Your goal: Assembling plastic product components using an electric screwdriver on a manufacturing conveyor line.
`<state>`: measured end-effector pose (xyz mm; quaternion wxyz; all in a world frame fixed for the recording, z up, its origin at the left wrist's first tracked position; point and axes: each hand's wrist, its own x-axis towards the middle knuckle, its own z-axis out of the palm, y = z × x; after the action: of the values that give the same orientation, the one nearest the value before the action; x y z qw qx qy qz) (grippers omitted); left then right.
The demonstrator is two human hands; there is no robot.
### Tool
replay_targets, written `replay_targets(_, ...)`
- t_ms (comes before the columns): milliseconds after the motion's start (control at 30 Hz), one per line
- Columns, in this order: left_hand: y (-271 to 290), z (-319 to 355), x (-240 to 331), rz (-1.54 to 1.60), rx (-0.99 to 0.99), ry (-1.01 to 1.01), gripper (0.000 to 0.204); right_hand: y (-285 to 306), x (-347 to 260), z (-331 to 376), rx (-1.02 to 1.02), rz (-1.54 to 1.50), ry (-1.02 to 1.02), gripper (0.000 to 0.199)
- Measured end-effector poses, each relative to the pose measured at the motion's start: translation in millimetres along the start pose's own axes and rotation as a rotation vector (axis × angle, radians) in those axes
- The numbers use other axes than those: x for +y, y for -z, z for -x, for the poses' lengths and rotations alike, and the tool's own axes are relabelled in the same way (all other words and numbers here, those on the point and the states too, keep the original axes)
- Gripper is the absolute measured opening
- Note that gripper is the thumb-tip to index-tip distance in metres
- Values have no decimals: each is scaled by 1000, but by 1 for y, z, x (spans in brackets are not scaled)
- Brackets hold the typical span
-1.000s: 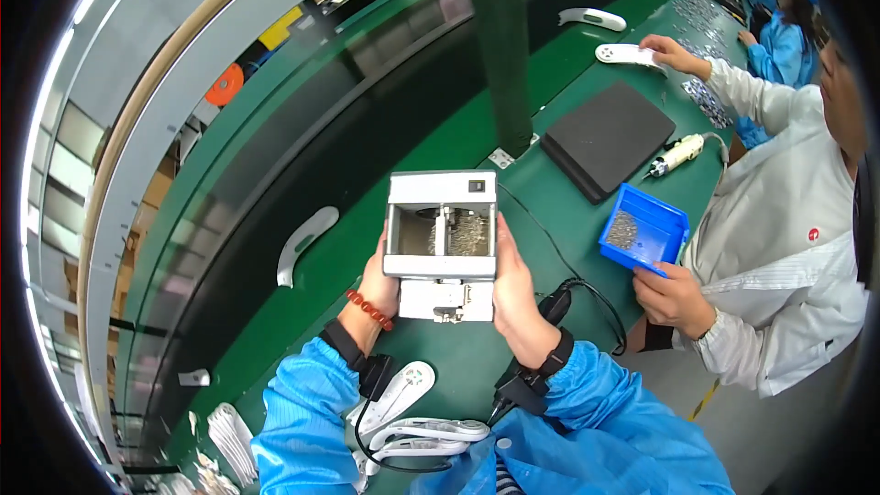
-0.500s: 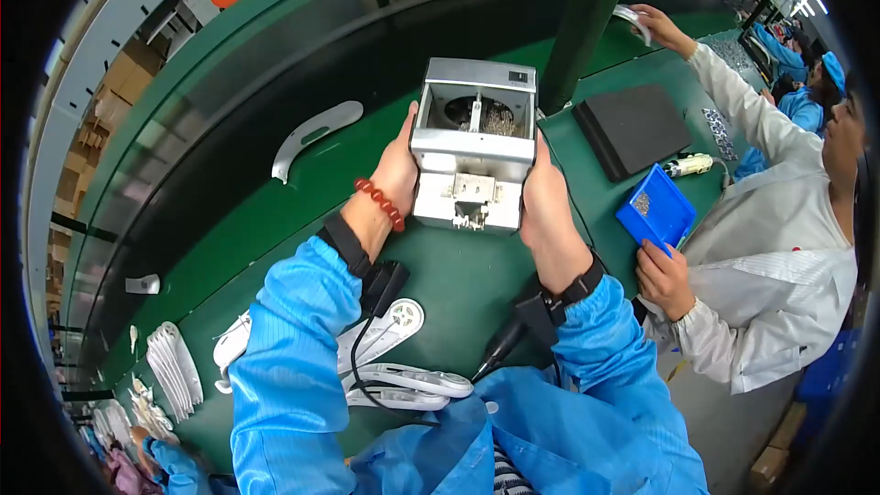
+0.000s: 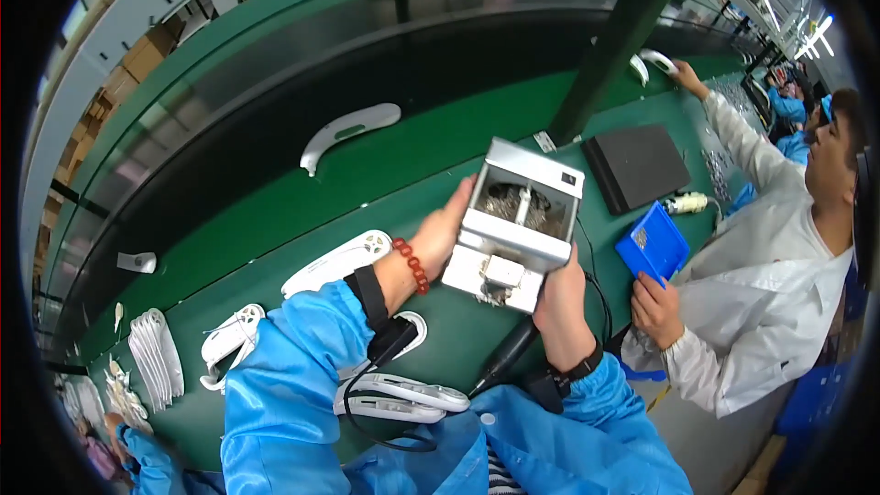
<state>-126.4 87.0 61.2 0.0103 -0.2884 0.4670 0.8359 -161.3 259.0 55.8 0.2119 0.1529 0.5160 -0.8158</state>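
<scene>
Both hands grip the grey box (image 3: 515,225) over the desk (image 3: 385,165): left hand (image 3: 446,231), right hand (image 3: 559,289). Blue tray (image 3: 653,246) nearby, white shells (image 3: 344,261) beneath.

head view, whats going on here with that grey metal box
A person in blue sleeves holds a grey metal box off the green bench with both hands: the left hand on its left side, the right hand at its lower right. Its open front shows small metal parts inside. White plastic parts lie below it. To the right, a co-worker's hand rests by a blue tray.
</scene>
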Motion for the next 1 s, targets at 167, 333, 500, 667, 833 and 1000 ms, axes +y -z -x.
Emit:
replay_targets(167, 53, -43, 20, -1056, -109, -673, 53, 14, -32, -32, -261, 69, 329, 48)
replay_targets(333, 144, -64, 102, -1864, 856, -958, 43, 6, -68, -61, -365, 342, 310, 43)
replay_targets(500, 200, -71, 101, -1797, 704, -364, 33, -6, -67, -60, -444, 257, 171, 36)
replay_targets(667, 128, -41, 94, -2312, 517, -108, 25, -11, -78, -50, -470, 202, 116, 36)
replay_targets(833, 106, -39, 69, -2296, 493, 3, 24, -6, -81, -52, -461, 210, 108, 36)
replay_targets(1000, 128, -19, 74, -2158, 467, -140, 18, 10, -72, -35, -235, 527, 666, 38)
